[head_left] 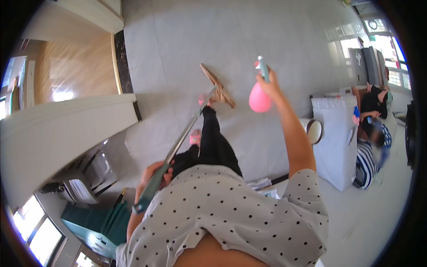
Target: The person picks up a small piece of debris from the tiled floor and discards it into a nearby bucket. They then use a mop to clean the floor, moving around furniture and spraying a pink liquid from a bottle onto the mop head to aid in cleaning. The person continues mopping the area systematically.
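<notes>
My left hand (152, 174) is closed around the green grip of a mop (187, 129), low at my left side. Its metal pole slants forward to a brown mop head (221, 94), which lies on the grey tiles just past my pink slipper (195, 137). Held out ahead and to the right, my right hand (270, 85) is wrapped round the neck of a spray bottle (260, 99). The bottle has a round pink body and a pale blue trigger head. Whether a finger presses the trigger is too small to tell.
A white wall end (66, 118) juts in from the left beside a doorway to a wooden floor (80, 66). Chairs and a green cabinet (95, 222) stand lower left. On the right are a round bin-like object (315, 131), a pale covered sofa (336, 138) and a seated person (373, 147).
</notes>
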Demonstrator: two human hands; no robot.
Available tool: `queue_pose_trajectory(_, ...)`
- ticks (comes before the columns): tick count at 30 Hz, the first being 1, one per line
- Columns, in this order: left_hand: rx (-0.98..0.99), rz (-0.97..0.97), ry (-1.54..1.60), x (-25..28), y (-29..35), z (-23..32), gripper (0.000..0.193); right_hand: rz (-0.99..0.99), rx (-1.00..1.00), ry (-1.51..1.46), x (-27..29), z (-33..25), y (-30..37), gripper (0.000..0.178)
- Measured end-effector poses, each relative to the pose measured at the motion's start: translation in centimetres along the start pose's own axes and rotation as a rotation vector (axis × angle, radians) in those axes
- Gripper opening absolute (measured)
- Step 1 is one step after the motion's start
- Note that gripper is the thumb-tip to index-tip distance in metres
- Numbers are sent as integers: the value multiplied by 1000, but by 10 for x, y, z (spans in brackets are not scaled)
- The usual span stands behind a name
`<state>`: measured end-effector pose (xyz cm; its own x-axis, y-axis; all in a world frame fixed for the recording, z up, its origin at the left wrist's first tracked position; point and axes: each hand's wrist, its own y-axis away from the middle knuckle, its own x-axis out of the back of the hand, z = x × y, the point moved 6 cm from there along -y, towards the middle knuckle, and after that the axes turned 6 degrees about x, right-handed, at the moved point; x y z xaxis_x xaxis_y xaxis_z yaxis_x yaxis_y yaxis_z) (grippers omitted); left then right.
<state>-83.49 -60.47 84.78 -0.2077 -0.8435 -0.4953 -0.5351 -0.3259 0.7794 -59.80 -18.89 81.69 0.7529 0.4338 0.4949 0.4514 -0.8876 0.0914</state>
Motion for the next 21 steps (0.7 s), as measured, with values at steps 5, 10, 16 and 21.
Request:
queue_pose_trajectory(5, -38, 125, 80, -72, -21, 25, 36, 41, -73, 4, -43, 106, -149, 40)
queue_pose_trajectory(10, -97, 465, -351, -126, -24, 54, 37, 6, -224, 113, -72, 185, -234, 36)
queue_pose_trajectory(16, 137, 600, -550, -114, -38, 79, 35, 49, -489, 261, -81, 261, -279, 20)
queue_pose_trajectory(21, 188, 696, -564, -155, -35, 97, 35, 219, -481, 40, -85, 295, -289, 18)
